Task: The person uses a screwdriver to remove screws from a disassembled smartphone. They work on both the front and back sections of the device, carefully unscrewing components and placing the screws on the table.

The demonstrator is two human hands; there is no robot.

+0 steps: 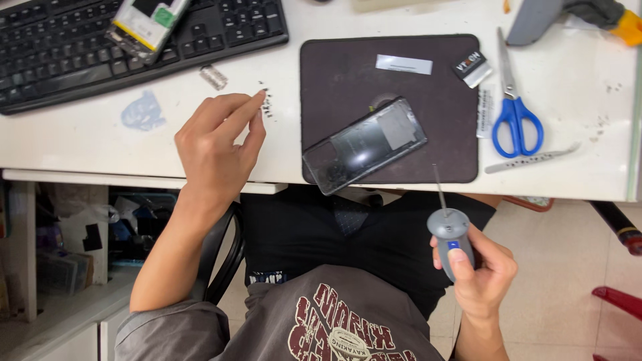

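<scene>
- The left hand (217, 144) is reaching over the white table (167, 150), its fingers narrowed to a pinch, with forefinger and thumb tips meeting at a small cluster of dark screws (266, 103) lying loose on the tabletop; whether a screw is actually lifted between the tips cannot be told.
- The right hand (476, 267) is hanging below the table's front edge, over the lap, with its fingers curled fully around a grey electric screwdriver (451, 234); the thumb is lying on the blue button and the thin bit is pointing up towards the desk.
- The white table is carrying a dark mat (334, 73), and on it a phone (364, 144) with its back opened is lying tilted, one corner overhanging the table's edge.
- A black keyboard (80, 47) is sitting at the far left, with a second opened device (148, 23) resting on its keys.
- Blue-handled scissors (513, 113) are lying just right of the mat, with metal tweezers (531, 159) near them.
- A grey and yellow tool (568, 15) is showing at the top right corner.
- The left forearm is rising from the lap, wrist bent forwards; the right wrist is held straight, close to the body.
- A pale tiled floor is showing below right.
</scene>
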